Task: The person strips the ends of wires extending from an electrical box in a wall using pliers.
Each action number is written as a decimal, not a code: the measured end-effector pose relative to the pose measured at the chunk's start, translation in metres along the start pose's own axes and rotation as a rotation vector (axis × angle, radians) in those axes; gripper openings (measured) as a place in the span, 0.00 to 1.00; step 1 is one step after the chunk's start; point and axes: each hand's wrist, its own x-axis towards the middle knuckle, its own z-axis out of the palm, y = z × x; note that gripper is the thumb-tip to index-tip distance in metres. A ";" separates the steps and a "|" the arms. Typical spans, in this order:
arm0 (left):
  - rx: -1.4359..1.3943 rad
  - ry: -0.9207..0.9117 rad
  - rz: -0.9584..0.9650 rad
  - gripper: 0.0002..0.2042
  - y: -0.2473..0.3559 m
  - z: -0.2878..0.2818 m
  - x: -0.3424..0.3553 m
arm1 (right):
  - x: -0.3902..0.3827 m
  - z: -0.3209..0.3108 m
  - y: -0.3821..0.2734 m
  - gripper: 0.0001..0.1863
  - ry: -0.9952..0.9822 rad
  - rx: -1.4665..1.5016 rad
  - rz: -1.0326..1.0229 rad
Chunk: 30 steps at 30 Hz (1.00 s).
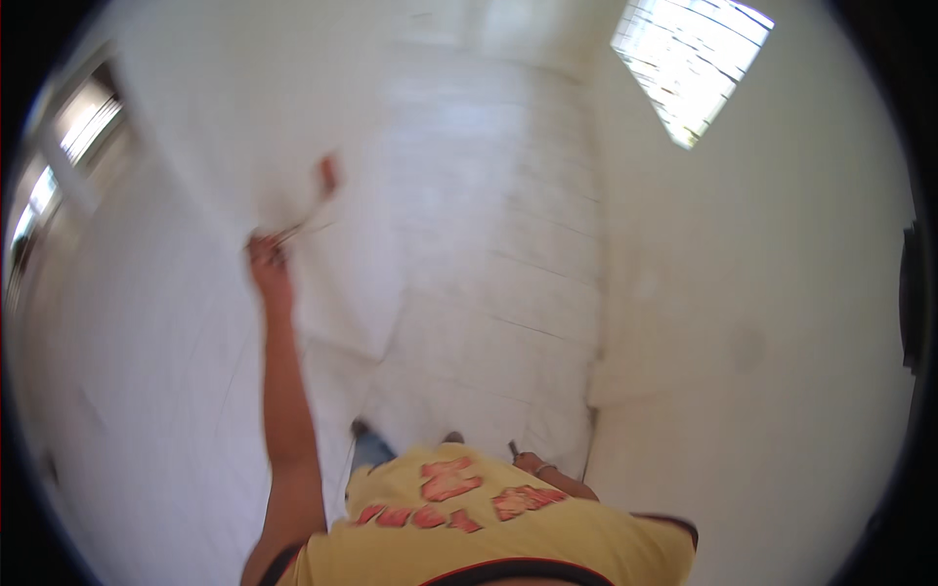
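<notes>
"At the far left edge, what is showing?"

"A bright, slatted opening (90, 127) is glowing beside a smooth white wall (166, 293)."

"And the person's bare left hand (269, 252)?"

"It is reaching out in front of that pale surface, its fingers curling closed around the end of a thin-handled tool with a small red head (328, 175). The handle is slanting up and to the right, the red head pointing away from the person."

"Is the head touching the wall?"

"Motion blur is hiding that, so nobody is telling for certain."

"What is filling the lower middle?"

"A blue denim trouser leg (371, 450) and a dark shoe (359, 427) are showing past a yellow shirt with red lettering (508, 537), and a pale tiled floor (479, 337) is stretching ahead."

"And the right hand (530, 462)?"

"It is hanging low beside the shirt, its fingers folding around a short, narrow, dark object (513, 449) whose kind is staying too small to tell."

"Farther right?"

"A bright window with dark bars (694, 68) is shining high up, and a black object (911, 298) is edging in at the rim."
</notes>
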 end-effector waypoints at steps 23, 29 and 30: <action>0.435 -1.151 -0.894 0.17 -0.030 -0.265 -0.002 | 0.388 -0.307 -0.149 0.07 0.103 0.659 0.218; 0.645 -0.617 -0.730 0.16 -0.040 -0.432 0.164 | 0.579 -0.518 -0.213 0.11 -0.107 0.924 0.545; 0.721 -0.574 -0.765 0.15 -0.039 -0.463 0.195 | 0.619 -0.551 -0.213 0.11 -0.166 0.949 0.602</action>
